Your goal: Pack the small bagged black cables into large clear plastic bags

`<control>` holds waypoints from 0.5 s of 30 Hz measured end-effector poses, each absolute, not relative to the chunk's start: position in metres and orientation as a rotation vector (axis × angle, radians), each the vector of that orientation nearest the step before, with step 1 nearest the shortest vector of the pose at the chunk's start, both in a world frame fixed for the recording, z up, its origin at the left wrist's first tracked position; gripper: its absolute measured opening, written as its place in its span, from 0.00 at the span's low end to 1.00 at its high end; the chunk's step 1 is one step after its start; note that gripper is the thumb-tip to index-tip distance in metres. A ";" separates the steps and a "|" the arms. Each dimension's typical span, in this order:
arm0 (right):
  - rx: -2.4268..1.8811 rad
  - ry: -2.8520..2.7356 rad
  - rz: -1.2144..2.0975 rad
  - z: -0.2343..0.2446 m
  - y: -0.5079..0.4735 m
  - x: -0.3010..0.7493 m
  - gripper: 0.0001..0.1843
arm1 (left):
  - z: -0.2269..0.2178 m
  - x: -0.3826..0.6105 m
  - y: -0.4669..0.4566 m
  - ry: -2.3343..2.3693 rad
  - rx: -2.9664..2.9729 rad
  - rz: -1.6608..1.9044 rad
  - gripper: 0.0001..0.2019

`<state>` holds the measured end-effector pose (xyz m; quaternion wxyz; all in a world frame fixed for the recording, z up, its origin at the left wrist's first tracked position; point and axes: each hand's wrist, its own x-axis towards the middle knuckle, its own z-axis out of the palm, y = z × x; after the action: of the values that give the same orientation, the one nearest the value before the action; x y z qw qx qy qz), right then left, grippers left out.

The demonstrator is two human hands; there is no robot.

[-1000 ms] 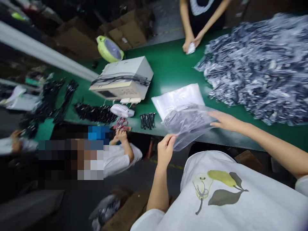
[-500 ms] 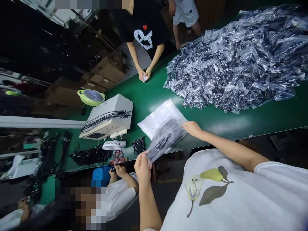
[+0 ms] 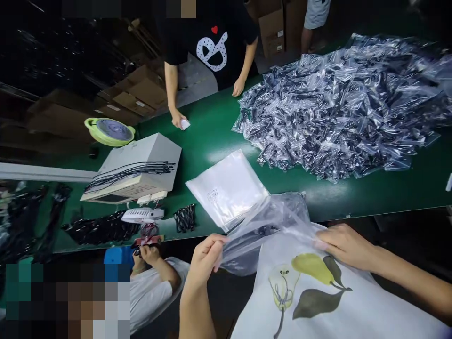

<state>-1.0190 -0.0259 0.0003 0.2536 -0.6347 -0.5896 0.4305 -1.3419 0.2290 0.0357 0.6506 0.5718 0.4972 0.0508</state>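
A clear plastic bag (image 3: 243, 254) is stretched between my two hands, partly over the table's front edge and in front of my shirt. My left hand (image 3: 205, 256) is closed on its left side, fingers pinching the film. On the opposite side, my right hand (image 3: 341, 245) grips the bag, also with closed fingers. Something dark shows through the film, too blurred to name. Just beyond the bag lies a flat stack of clear plastic bags (image 3: 229, 183) with small print on it.
A large heap of bagged dark items (image 3: 335, 113) covers the table's right. A box-shaped machine with cables (image 3: 141, 160), a black cable bundle (image 3: 184, 218), a white fan (image 3: 143, 215) and a green fan (image 3: 111, 131) stand left. Co-workers are across the green table (image 3: 208, 141) and at left.
My hands have spread wider apart and drawn the bag toward my body, off the stack. Across the table, the co-worker's hands have separated, one moving left with a small white item.
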 end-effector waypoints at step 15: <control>-2.017 -0.376 1.086 -0.139 0.146 -0.751 0.30 | -0.041 -1.051 0.338 0.723 1.587 -0.234 0.24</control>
<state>-0.7507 0.1462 -0.1386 0.3987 -0.7968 -0.1484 0.4292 -1.0510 0.3380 -0.0413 0.6372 0.6951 0.3168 -0.1027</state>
